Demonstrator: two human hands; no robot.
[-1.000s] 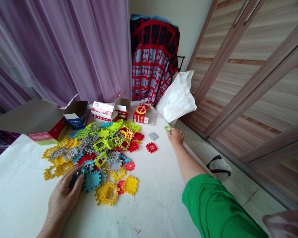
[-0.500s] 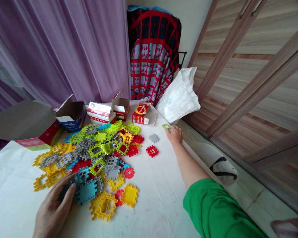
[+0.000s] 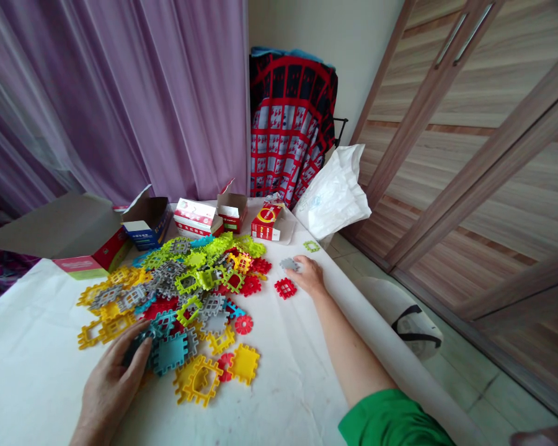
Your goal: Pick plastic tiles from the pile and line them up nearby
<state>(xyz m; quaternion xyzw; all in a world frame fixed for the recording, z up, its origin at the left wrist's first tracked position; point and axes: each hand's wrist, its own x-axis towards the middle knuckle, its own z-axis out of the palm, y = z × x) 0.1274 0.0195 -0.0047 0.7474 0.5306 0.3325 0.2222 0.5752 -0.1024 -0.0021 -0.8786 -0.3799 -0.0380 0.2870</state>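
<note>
The left hand (image 3: 111, 387) has its fingers (image 3: 123, 347) curled around a dark teal waffle block (image 3: 136, 349), at the lower left edge of a pile of plastic waffle blocks (image 3: 186, 297). The pile lies on the white-covered surface (image 3: 41, 359) and mixes yellow, lime, grey, red and teal pieces. Right of the pile, the right hand (image 3: 309, 277) rests palm down, its fingertips (image 3: 298, 263) touching a grey waffle block (image 3: 288, 264); whether they grip it, I cannot tell. A red waffle block (image 3: 285, 288) lies just below them, and a lime green waffle block (image 3: 311, 246) just beyond. Open cardboard boxes (image 3: 146, 223) stand toward the upper left, a red-and-yellow box (image 3: 266, 223) at top center, and a white plastic bag (image 3: 332, 192) to its right.
</note>
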